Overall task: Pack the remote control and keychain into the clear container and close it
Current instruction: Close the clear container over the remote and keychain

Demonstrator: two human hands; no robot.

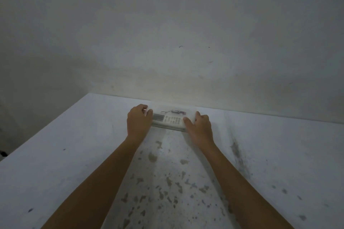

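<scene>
Both hands on the clear container, far side of the stained surface point(74, 154).

Left hand point(139, 121) curls over the container's point(167, 128) left end; right hand point(200, 126) grips the right end, thumb lying on top. Inside: remote control point(169, 119) towards the front, keychain point(176, 111) behind it. The container sits close to the wall point(167, 24). Cannot tell whether the lid is latched.

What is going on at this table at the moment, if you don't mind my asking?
A person grips a clear container at both ends, the left hand on its left end and the right hand on its right. It sits on a stained white table close to the wall. The remote control and the keychain already lie inside, the keychain on the far side. Whether the container is fully closed cannot be told.
</scene>
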